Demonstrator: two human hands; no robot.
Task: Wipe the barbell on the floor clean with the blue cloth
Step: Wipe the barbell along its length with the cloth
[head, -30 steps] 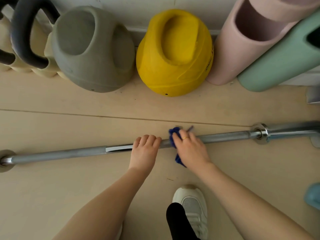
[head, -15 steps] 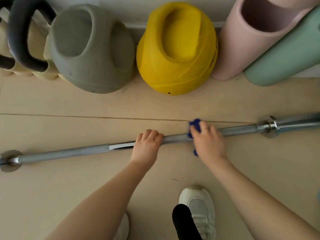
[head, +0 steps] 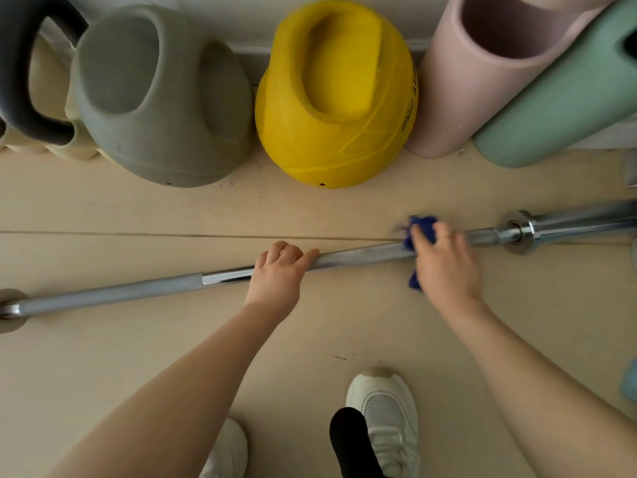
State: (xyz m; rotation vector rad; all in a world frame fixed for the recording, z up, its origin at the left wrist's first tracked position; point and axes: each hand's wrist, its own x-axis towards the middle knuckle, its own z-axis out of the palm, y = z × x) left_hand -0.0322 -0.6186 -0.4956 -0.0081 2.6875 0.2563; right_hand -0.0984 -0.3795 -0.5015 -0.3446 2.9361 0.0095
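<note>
The floor (head: 103, 374) is pale wood-look board with a seam running across it. Along the wall stand a grey kettlebell (head: 162, 98), a yellow kettlebell (head: 337, 98), a pink roll (head: 489, 70) and a green roll (head: 565, 98); a black handle (head: 17, 81) shows at the far left over cream weights.

The barbell (head: 113, 294) lies on the floor, slanting from lower left to upper right, its right collar (head: 520, 231) near the frame edge and the sleeve running out of view.

Two bare forearms reach down from the bottom. A white shoe (head: 386, 408) sits between them, and a second shoe shows at the bottom edge.

The left hand (head: 277, 276) rests over the middle of the shaft, fingers curled round it. The right hand (head: 444, 263) is further right, just short of the collar, fingers bent over the shaft and gripping the cloth (head: 422, 224) against it; a ring is on one finger.

The cloth is bunched, showing above the fingers and below the palm, slightly blurred.
</note>
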